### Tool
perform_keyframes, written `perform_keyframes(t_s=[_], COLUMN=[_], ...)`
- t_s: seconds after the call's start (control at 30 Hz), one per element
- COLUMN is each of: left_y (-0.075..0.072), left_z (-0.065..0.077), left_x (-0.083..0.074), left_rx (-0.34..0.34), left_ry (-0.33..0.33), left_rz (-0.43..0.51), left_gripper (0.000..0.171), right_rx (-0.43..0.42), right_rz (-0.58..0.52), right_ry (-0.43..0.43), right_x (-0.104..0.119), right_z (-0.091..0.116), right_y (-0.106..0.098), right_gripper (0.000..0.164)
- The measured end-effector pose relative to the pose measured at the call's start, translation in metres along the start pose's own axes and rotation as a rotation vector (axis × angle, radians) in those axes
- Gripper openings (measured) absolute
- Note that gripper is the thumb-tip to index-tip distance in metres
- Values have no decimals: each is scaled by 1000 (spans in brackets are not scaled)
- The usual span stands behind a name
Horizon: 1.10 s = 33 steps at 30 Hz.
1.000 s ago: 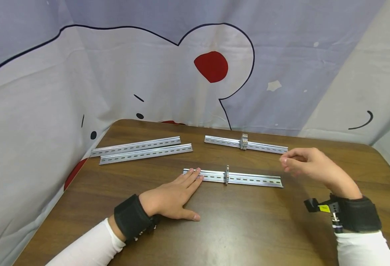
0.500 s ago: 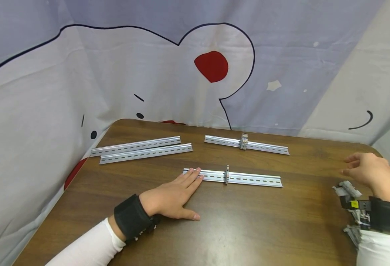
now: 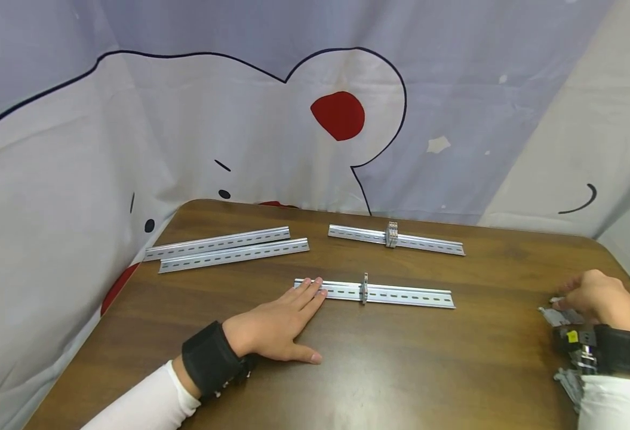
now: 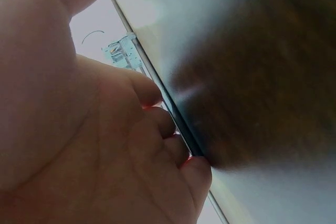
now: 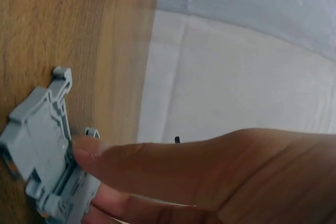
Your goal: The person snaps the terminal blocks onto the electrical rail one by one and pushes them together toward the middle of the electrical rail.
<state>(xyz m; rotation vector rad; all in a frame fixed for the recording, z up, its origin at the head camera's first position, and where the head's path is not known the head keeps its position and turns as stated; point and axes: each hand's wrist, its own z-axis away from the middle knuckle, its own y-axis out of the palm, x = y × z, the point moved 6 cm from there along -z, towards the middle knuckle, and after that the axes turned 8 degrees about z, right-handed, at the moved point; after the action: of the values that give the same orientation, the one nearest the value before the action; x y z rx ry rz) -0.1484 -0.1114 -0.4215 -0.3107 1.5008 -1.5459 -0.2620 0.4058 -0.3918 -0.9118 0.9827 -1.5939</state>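
Note:
My left hand (image 3: 272, 325) lies flat, its fingertips resting on the left end of a slotted metal DIN rail (image 3: 411, 297). One thin grey terminal block (image 3: 365, 289) stands upright across that rail near its middle. At the right side of the table, my right hand (image 3: 607, 304) reaches down to a group of loose grey terminal blocks (image 3: 569, 382). In the right wrist view, its thumb and fingers pinch one grey terminal block (image 5: 81, 199), while another terminal block (image 5: 39, 135) lies right beside it. The hand and wrist strap hide part of the group.
Behind, a second DIN rail (image 3: 433, 243) carries several terminal blocks (image 3: 392, 235) pressed side by side. Two bare rails (image 3: 234, 256) lie next to each other at the back left. A printed cloth (image 3: 239, 131) hangs along the wooden table's (image 3: 400, 370) far edge.
My right hand has moved right, away from the rails, and come down onto the loose terminal blocks, taking hold of one. The left hand stays on the rail. The head view has tilted slightly.

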Motion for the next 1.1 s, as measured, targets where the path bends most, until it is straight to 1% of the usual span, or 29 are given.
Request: perform_keyframes(t_s=[0.07, 0.13, 0.2, 0.3, 0.37, 0.43, 0.53, 0.7, 0.77, 0.83, 0.9, 1.0, 1.1], left_y=[1, 1, 1, 2, 3, 3, 1, 2, 2, 2, 3, 3, 2], left_z=[0, 0, -1, -1, -1, 0, 0, -1, -2, -3, -3, -2, -1], left_x=[0, -1, -1, -2, -2, -1, 0, 1, 0, 0, 0, 1, 1], left_rx=[2, 0, -1, 0, 1, 1, -6, -5, -7, -13, -15, -12, -11], left_ry=[1, 1, 6, 11, 13, 8, 0, 2, 11, 19, 23, 18, 12], left_rz=[3, 3, 3, 4, 6, 9, 10, 15, 13, 6, 2, 4, 9], left_gripper=[104, 104, 104, 104, 104, 104, 105, 105, 105, 105, 105, 105, 106], right_rx=[-12, -22, -46, -107, -174, -246, -330, -412, -428, -412, -378, -314, -268], right_rz=[-6, -13, -7, 22, 38, 35, 4, -20, -22, -45, -84, -190, -292], right_ry=[-4, -4, 14, 33, 14, -27, -109, -226, -284, -323, -355, -394, -420], right_x=[-1, -3, -5, -4, 0, 7, 21, 46, 57, 66, 75, 85, 92], right_z=[0, 0, 1, 4, 8, 11, 18, 31, 37, 42, 46, 50, 52], right_y=[0, 0, -2, -6, -10, -16, -27, -40, -44, -45, -45, -43, -40], right_gripper=[56, 56, 56, 53, 51, 51, 53, 51, 51, 52, 53, 50, 50])
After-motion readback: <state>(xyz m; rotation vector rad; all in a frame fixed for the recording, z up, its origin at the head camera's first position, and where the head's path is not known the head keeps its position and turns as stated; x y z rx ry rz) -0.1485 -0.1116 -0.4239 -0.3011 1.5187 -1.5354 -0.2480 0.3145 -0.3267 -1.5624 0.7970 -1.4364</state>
